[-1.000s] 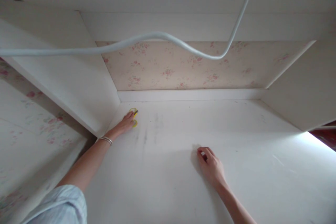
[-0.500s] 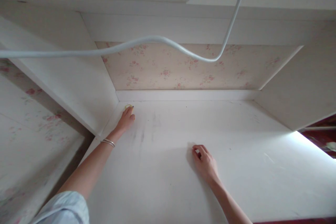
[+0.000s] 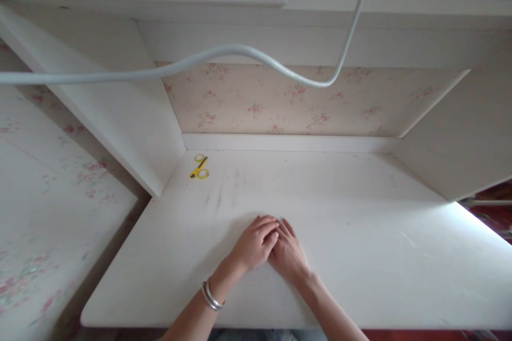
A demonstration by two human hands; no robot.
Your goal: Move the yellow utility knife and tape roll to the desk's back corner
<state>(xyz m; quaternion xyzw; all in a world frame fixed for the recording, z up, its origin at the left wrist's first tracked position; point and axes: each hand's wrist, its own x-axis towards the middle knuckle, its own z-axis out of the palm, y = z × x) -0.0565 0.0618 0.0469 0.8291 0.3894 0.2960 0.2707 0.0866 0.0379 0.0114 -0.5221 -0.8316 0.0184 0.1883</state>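
Observation:
My left hand and my right hand lie flat, side by side and touching, on the middle of a white desk. The left fingers partly overlap the right ones. Neither hand holds anything that I can see. A silver bangle circles my left wrist. Small yellow-handled scissors lie alone in the desk's far left corner, well away from both hands.
A white cable sags across the view above the desk. White side panels enclose the desk left and right, with floral wallpaper behind. A shelf overhead carries plastic-wrapped items. Faint dark smudges mark the desktop.
My left hand let go of the yellow scissors in the far left corner and drew back to the desk's middle beside my right hand. The view shifted slightly.

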